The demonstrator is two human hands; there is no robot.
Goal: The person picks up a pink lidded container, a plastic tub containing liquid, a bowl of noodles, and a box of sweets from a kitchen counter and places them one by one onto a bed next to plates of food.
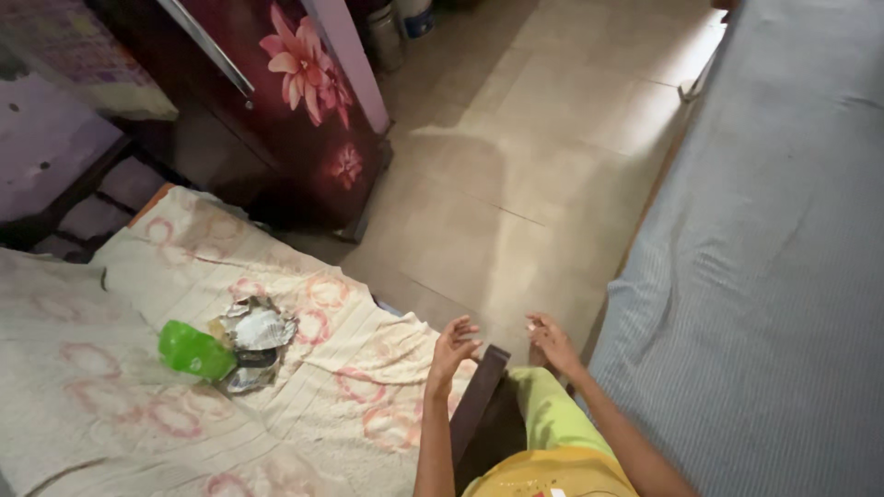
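On the left, a cream bed cover (pixel 138 405) with pink rings carries a green plastic bag (pixel 193 350) touching a heap of crumpled foil wrappers (pixel 255 331), well apart from both hands. The loose foil could probably slide off or scatter if the cover gets tugged. Further right, the left hand (pixel 451 354) hovers with fingers spread and slightly curled, holding nothing, just beside the top of a dark wooden post (pixel 479 400). The right hand (pixel 552 342) is likewise open and empty above the tiled floor (pixel 516 184). A grey striped sheet (pixel 773 276) fills the right side.
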